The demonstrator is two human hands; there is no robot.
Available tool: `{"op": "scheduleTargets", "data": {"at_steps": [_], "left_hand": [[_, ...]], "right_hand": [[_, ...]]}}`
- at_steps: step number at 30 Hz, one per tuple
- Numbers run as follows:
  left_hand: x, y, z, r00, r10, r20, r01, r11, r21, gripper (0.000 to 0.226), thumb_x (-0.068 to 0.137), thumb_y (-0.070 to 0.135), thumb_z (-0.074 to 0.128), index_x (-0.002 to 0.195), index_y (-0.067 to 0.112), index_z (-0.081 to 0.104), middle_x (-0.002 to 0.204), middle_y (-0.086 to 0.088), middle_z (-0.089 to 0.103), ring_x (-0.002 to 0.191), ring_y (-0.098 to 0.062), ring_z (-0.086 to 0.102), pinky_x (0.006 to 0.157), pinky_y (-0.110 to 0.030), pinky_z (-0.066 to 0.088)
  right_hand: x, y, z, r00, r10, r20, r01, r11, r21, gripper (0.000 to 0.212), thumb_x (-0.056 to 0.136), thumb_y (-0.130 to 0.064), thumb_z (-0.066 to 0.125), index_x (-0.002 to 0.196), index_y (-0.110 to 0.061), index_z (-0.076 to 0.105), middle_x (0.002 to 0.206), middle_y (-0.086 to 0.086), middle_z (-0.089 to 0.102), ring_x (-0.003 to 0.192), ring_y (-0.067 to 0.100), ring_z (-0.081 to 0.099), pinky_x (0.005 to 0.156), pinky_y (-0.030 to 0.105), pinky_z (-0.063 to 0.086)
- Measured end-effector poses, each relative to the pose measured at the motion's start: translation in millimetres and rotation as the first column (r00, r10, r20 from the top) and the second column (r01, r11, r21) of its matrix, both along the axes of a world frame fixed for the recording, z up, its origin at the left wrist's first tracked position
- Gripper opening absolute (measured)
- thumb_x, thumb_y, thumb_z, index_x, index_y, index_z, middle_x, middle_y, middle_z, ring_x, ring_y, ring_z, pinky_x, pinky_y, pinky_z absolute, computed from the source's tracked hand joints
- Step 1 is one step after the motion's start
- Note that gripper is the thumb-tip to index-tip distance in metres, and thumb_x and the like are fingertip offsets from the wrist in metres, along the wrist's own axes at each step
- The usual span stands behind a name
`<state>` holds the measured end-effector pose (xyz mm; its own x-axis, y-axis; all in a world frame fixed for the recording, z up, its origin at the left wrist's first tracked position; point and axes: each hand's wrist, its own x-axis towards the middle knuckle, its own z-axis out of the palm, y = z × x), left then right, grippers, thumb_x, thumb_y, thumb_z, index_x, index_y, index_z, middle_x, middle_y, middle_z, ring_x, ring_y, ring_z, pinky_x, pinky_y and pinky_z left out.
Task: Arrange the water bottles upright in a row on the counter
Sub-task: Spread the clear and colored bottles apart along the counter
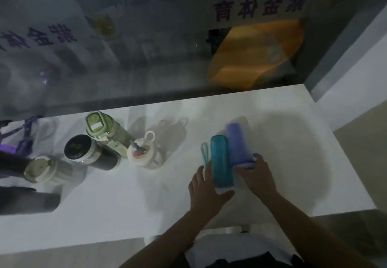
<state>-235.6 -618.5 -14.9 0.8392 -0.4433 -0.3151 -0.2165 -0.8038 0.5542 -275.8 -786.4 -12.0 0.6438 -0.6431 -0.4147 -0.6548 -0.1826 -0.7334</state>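
A person leans over a white counter (282, 121) in dim light, both bare hands on two bottles lying side by side near its right end. The left hand (206, 188), fingers spread and thumb out, rests against the lower left side of a translucent teal plastic bottle (221, 161) that lies flat with a pale green loop strap (204, 152) beside it. The right hand (258, 175) is loosely cupped over the near end of a translucent purple bottle (238, 144), which lies touching the teal one; whether the fingers close around it is hard to tell. Further left stand a white bottle with a ring-shaped lid handle (146, 154), a tall pale green flip-top bottle (104, 131), a dark flask with a black cap (88, 151) and a cream-lidded tumbler (45, 170), grouped loosely rather than in line.
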Motion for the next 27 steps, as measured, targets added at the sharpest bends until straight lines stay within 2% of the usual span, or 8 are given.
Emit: {"op": "scheduleTargets", "data": {"at_steps": [2, 5, 8, 12, 16, 21, 24, 27], "left_hand": [[-7.6, -19.4, -2.8, 0.996, 0.093, 0.002, -0.093, 0.996, 0.008, 0.109, 0.069, 0.071, 0.066, 0.153, 0.027, 0.012, 0.154, 0.001, 0.027, 0.14, -0.021, 0.028, 0.113, -0.039, 0.025], [-11.8, -34.2, -6.2, 0.962, 0.257, -0.094, -0.256, 0.966, 0.019, 0.106, 0.068, 0.067, 0.068, 0.15, 0.03, 0.013, 0.154, -0.001, 0.025, 0.139, -0.024, 0.029, 0.113, -0.044, 0.031], [-11.3, -37.4, -2.0, 0.94, 0.32, -0.118, -0.319, 0.947, 0.026, 0.093, 0.073, 0.052, 0.072, 0.146, 0.031, 0.019, 0.142, 0.002, 0.037, 0.129, -0.021, 0.038, 0.107, -0.038, 0.04], [-7.5, -29.5, 9.0, 0.927, 0.365, -0.09, -0.364, 0.931, 0.029, 0.082, 0.075, 0.039, 0.075, 0.142, 0.03, 0.028, 0.135, 0.003, 0.045, 0.122, -0.019, 0.045, 0.105, -0.038, 0.042], [7.4, -18.3, 30.9, 0.95, 0.312, 0.035, -0.313, 0.95, 0.027, 0.08, 0.074, 0.038, 0.075, 0.141, 0.033, 0.031, 0.136, 0.006, 0.045, 0.12, -0.017, 0.045, 0.104, -0.04, 0.042], [66.8, -15.2, 76.1, 0.983, 0.175, 0.062, -0.179, 0.982, 0.06, 0.071, 0.071, 0.034, 0.079, 0.133, 0.025, 0.046, 0.127, -0.002, 0.051, 0.107, -0.023, 0.055, 0.093, -0.038, 0.052], [105.5, -22.8, 105.8, 0.995, 0.068, 0.072, -0.078, 0.986, 0.145, 0.055, 0.078, 0.034, 0.075, 0.127, 0.019, 0.054, 0.121, -0.003, 0.052, 0.102, -0.021, 0.057, 0.088, -0.027, 0.05], [137.8, -28.1, 122.7, 0.995, -0.04, 0.093, 0.016, 0.968, 0.25, 0.054, 0.077, 0.035, 0.072, 0.126, 0.019, 0.054, 0.122, -0.003, 0.05, 0.101, -0.023, 0.059, 0.082, -0.026, 0.051]], "right_hand": [[2.4, -8.1, -6.9, 1.0, 0.019, 0.004, -0.019, 1.0, 0.022, 0.069, 0.064, -0.045, 0.078, 0.119, -0.015, 0.051, 0.103, 0.005, 0.065, 0.081, 0.022, 0.065, 0.065, 0.032, 0.05], [-0.1, -15.7, -13.3, 0.999, -0.002, 0.032, 0.001, 0.999, 0.042, 0.056, 0.073, -0.027, 0.08, 0.117, -0.021, 0.047, 0.104, 0.001, 0.061, 0.076, 0.015, 0.061, 0.056, 0.02, 0.041], [-1.7, -21.4, -17.1, 0.998, -0.015, 0.06, 0.011, 0.997, 0.076, 0.056, 0.07, -0.027, 0.081, 0.114, -0.022, 0.048, 0.104, 0.003, 0.062, 0.075, 0.01, 0.062, 0.056, 0.02, 0.045], [-4.2, -27.6, -27.5, 0.999, -0.004, 0.044, 0.001, 0.997, 0.079, 0.067, 0.063, -0.039, 0.081, 0.119, -0.023, 0.048, 0.104, 0.004, 0.061, 0.077, 0.019, 0.063, 0.062, 0.032, 0.052], [-6.3, -30.1, -31.0, 0.997, -0.007, 0.081, 0.0, 0.996, 0.084, 0.065, 0.064, -0.031, 0.086, 0.117, -0.018, 0.051, 0.101, 0.004, 0.06, 0.076, 0.022, 0.059, 0.065, 0.029, 0.044], [-9.9, -29.2, -38.8, 0.987, -0.027, 0.158, 0.012, 0.995, 0.096, 0.063, 0.061, -0.022, 0.089, 0.113, -0.015, 0.055, 0.096, 0.009, 0.065, 0.073, 0.024, 0.061, 0.062, 0.031, 0.044], [-10.2, -25.4, -39.8, 0.984, -0.032, 0.175, 0.02, 0.997, 0.069, 0.071, 0.062, -0.021, 0.089, 0.123, -0.011, 0.053, 0.102, 0.01, 0.063, 0.078, 0.026, 0.06, 0.064, 0.029, 0.041], [-10.7, -23.7, -39.8, 0.983, -0.034, 0.182, 0.02, 0.997, 0.078, 0.072, 0.064, -0.021, 0.088, 0.126, -0.01, 0.051, 0.106, 0.01, 0.061, 0.081, 0.027, 0.059, 0.06, 0.027, 0.042]]}}
